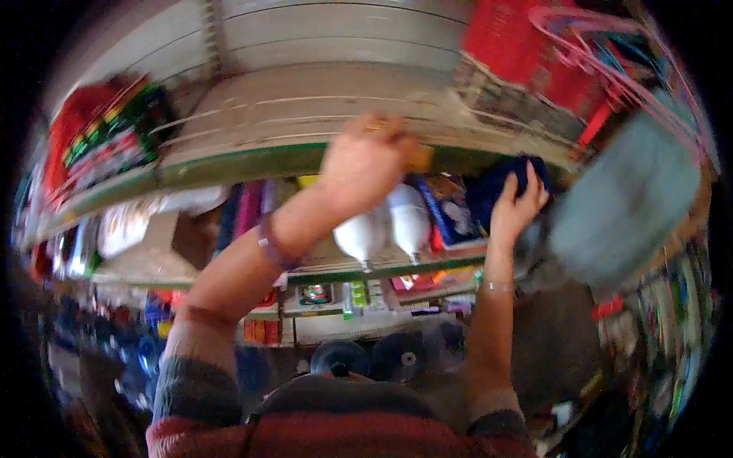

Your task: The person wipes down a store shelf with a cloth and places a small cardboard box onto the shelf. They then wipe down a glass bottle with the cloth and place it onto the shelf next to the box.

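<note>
My left hand [368, 162] is closed above the front edge of the upper shelf [298, 95]. A small yellow-orange piece [418, 158] shows at its fingers; blur hides what it is. Lower right, the curled fingers of my right hand [515, 210] are against a dark blue, soft-looking item [489, 191] by the shelf edge. Between the hands, two white, bulb-shaped things [410, 221] stick out over the lower shelf's edge. A blue printed packet [450, 210] is beside them.
Red and green packets [114, 145] sit at the upper shelf's left end. A red bag [527, 46] and pink hangers [603, 46] are at the right, above a blurred grey-green panel [630, 198]. An open cardboard box [153, 248] is on the lower shelf.
</note>
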`<control>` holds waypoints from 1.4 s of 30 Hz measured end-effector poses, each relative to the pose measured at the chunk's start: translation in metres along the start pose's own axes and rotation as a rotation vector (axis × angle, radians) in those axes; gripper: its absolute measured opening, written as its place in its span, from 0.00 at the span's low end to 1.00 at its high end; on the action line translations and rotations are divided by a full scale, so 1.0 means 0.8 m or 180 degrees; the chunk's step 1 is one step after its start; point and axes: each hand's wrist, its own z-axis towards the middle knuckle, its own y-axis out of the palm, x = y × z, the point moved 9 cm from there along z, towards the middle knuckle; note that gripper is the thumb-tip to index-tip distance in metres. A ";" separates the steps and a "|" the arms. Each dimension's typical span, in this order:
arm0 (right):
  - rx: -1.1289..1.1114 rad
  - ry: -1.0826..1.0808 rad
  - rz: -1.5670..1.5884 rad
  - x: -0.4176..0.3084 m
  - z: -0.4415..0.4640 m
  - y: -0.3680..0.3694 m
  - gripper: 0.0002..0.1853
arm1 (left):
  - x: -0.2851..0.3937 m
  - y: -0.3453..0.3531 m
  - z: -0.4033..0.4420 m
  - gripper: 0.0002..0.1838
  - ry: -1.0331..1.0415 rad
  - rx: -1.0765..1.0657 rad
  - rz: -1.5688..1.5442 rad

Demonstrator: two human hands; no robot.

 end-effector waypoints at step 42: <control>-0.4211 -0.2017 0.4021 -0.571 -0.343 0.100 0.32 | -0.123 -0.176 -0.485 0.26 -0.4691 0.3779 -0.5123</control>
